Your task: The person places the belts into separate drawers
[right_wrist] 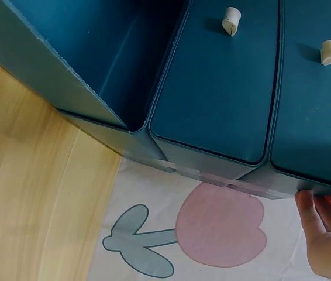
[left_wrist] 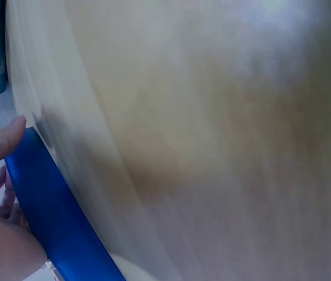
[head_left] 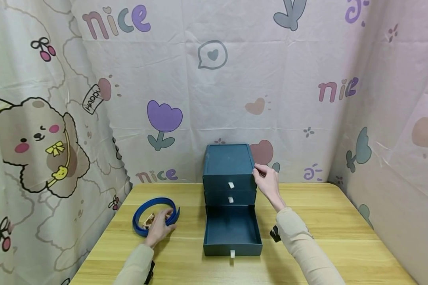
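Note:
A blue belt (head_left: 138, 217) with a gold buckle (head_left: 148, 221) lies coiled on the left of the table. My left hand (head_left: 159, 226) grips the right side of the coil. In the left wrist view the thumb is on one side of the blue strap (left_wrist: 57, 205), with fingers on the other. A dark teal drawer box (head_left: 229, 160) stands at the back middle. Its bottom drawer (head_left: 232, 250) is pulled out, and nothing shows inside. My right hand (head_left: 267, 181) rests its fingertips against the box's upper right edge; the right wrist view shows fingers (right_wrist: 310, 216) touching the side.
The two upper drawers are closed, each with a small white pull tab (right_wrist: 231, 21). A wooden table (head_left: 306, 245) carries everything. Behind and at both sides hangs a printed curtain (head_left: 235, 87), close to the back of the box.

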A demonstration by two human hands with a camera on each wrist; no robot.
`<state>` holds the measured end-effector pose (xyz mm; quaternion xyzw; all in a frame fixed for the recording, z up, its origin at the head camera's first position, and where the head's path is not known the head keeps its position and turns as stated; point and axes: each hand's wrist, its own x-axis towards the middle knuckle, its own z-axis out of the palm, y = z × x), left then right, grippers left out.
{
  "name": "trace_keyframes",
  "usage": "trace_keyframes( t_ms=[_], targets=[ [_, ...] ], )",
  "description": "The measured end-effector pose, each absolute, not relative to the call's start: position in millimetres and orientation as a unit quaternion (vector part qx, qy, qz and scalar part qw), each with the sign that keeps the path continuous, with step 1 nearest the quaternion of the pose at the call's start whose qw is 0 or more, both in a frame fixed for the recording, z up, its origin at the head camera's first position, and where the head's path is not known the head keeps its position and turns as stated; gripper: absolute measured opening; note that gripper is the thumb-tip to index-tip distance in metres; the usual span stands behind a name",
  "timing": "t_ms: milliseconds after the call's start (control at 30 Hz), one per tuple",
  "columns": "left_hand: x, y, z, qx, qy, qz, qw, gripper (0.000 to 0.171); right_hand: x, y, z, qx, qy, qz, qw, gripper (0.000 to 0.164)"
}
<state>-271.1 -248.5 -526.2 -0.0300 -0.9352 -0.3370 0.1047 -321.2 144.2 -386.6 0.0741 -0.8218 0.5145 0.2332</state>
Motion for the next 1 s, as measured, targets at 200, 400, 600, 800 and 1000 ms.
trace_keyframes(
  t_ms=[200, 400, 600, 800, 1000],
  targets=[
    [-271.8, -250.2, -527.8, -0.027, -0.94, -0.322, 0.11, 0.051, -321.0, 143.6, -386.5, 0.077, -0.82, 0.517, 0.232, 0.034],
    [-272.2, -248.9, -528.1, -0.028, -0.941, -0.318, 0.116, 0.047, -322.5, 143.2, -387.1, 0.073, -0.822, 0.513, 0.236, 0.033],
    [-271.2, -249.0, -527.6, -0.026, -0.941, -0.319, 0.114, 0.046, -323.3, 143.0, -387.8, 0.073, -0.823, 0.51, 0.239, 0.032],
    [-270.4, -248.3, -526.6, -0.026, -0.941, -0.316, 0.118, 0.045, -323.0, 143.2, -388.1, 0.078, -0.823, 0.51, 0.24, 0.032],
    [-269.0, -247.8, -526.5, -0.031, -0.939, -0.322, 0.119, 0.045, -323.4, 143.5, -388.2, 0.08, -0.822, 0.508, 0.244, 0.032]
  ],
)
